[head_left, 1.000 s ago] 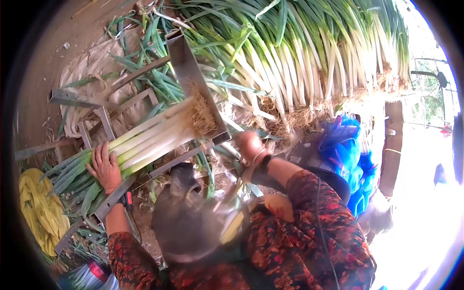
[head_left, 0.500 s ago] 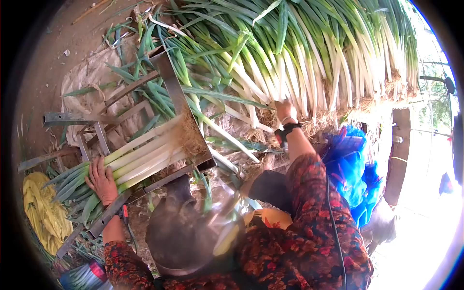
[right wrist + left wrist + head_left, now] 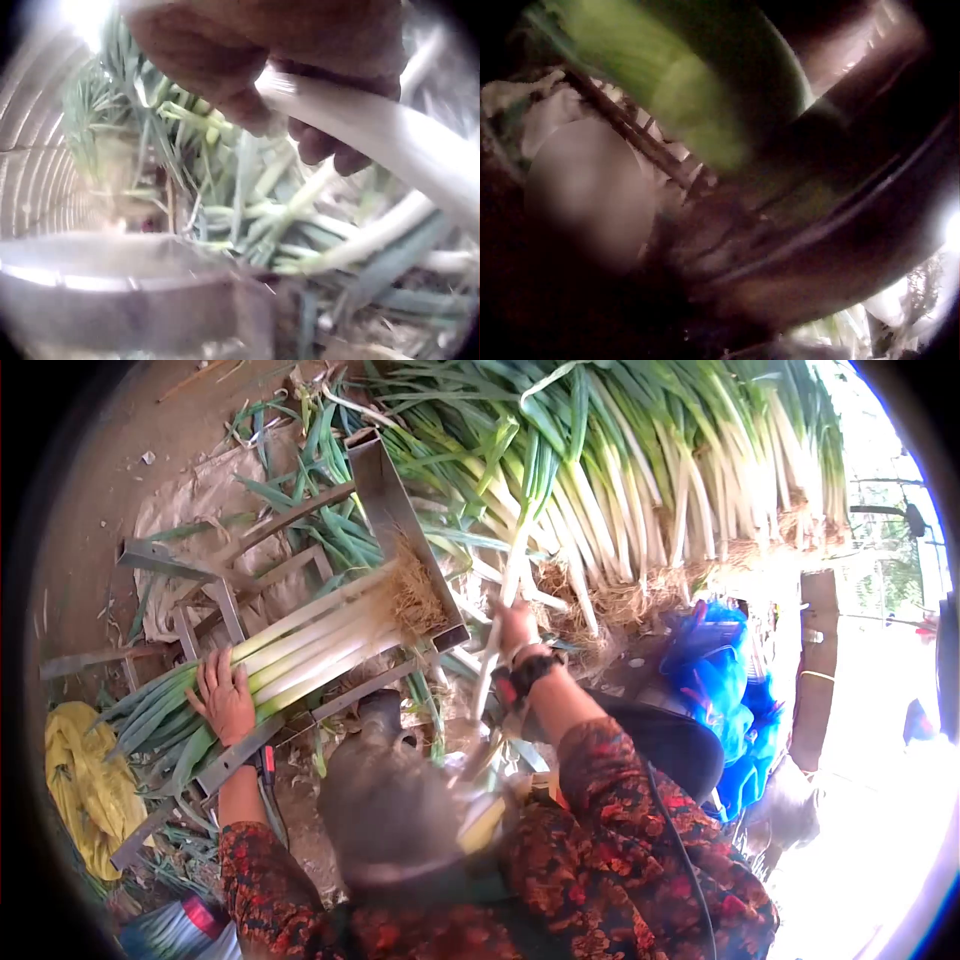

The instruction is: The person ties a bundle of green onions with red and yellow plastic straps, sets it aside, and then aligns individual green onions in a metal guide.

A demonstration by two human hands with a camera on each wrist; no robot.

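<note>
A row of long green onions (image 3: 325, 643) lies across a metal frame (image 3: 395, 505), roots against its upright end plate. My left hand (image 3: 226, 700) rests on their green part with fingers straight and spread. The left wrist view is dark, with a blurred green leaf (image 3: 667, 67) across its top. My right hand (image 3: 517, 628) grips one green onion (image 3: 518, 558) by its white stalk, just right of the end plate. In the right wrist view the fingers curl round this white stalk (image 3: 375, 131), which slants down to the right.
A big pile of green onions (image 3: 640, 500) lies at the back, roots toward me. Blue plastic bags (image 3: 715, 700) are on the right, a yellow sack (image 3: 85, 790) on the left. Loose leaves (image 3: 345, 565) litter the ground round the frame. A blurred grey rounded object (image 3: 390, 810) is close in front.
My right hand went out to the pile, then came back toward the frame holding a green onion. The left hand stayed on the row.
</note>
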